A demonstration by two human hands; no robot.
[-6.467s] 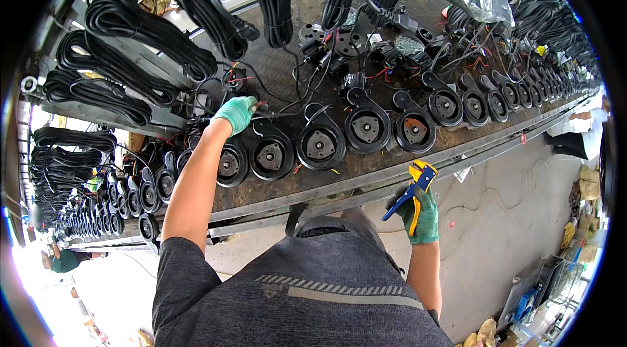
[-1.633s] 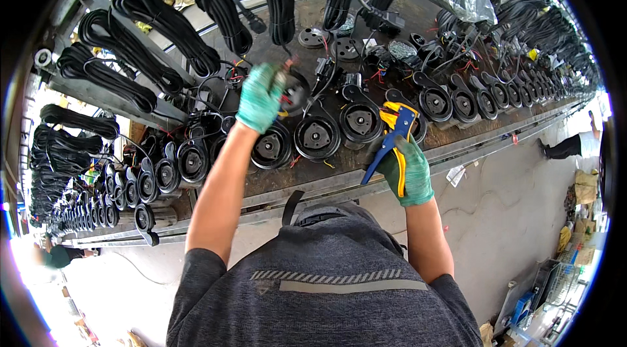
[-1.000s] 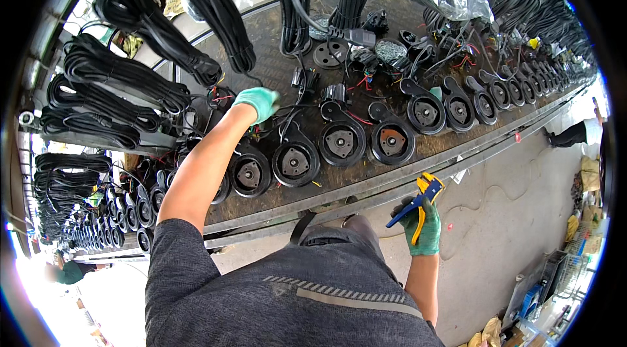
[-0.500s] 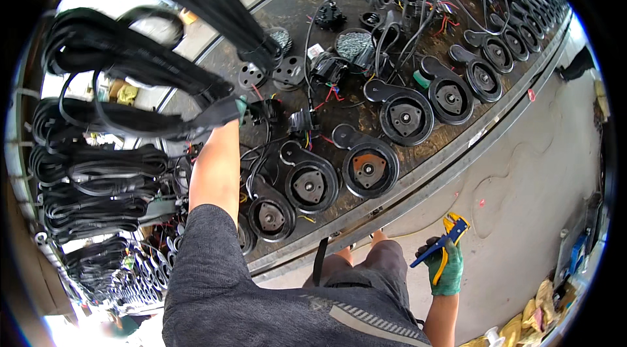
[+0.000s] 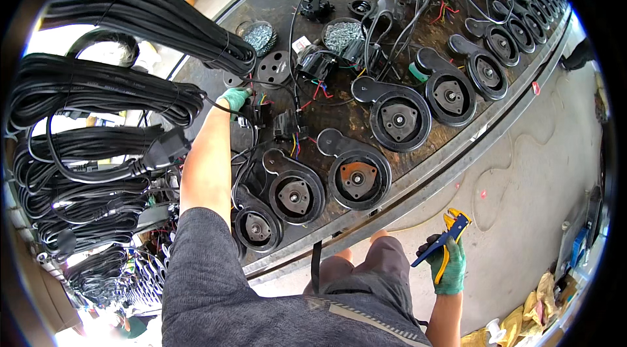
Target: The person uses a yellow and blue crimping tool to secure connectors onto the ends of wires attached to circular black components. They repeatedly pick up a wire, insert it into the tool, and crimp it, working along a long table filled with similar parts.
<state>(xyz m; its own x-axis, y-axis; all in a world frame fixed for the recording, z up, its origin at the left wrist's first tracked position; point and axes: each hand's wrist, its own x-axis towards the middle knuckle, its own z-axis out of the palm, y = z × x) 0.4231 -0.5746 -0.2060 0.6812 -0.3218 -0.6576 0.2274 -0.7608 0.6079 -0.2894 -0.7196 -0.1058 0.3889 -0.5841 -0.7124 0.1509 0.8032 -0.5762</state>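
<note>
My left hand [image 5: 236,98], in a green glove, reaches over the bench beside the hanging black cables. Its fingers are closed together; a thin black cable and coloured wire ends pass by them, and what they pinch is too small to make out. Close by are a black motor part with wires [image 5: 260,114] and a grey disc with holes [image 5: 273,68]. Held low at the right, off the bench, is a blue and yellow wire stripper [image 5: 447,242], with my gloved right hand [image 5: 449,267] wrapped round its handles.
Bundled black cables [image 5: 111,89] hang at the left, one with a black plug [image 5: 168,149]. Round black housings [image 5: 357,177] line the bench's front edge. Behind them stand bowls of screws [image 5: 344,34] and wired motor parts [image 5: 318,65]. A metal rail [image 5: 405,185] edges the bench.
The hanging cables and plug have swung left and down, uncovering my left hand, which is now next to the motor part and disc. My right hand keeps the wire stripper nearly still.
</note>
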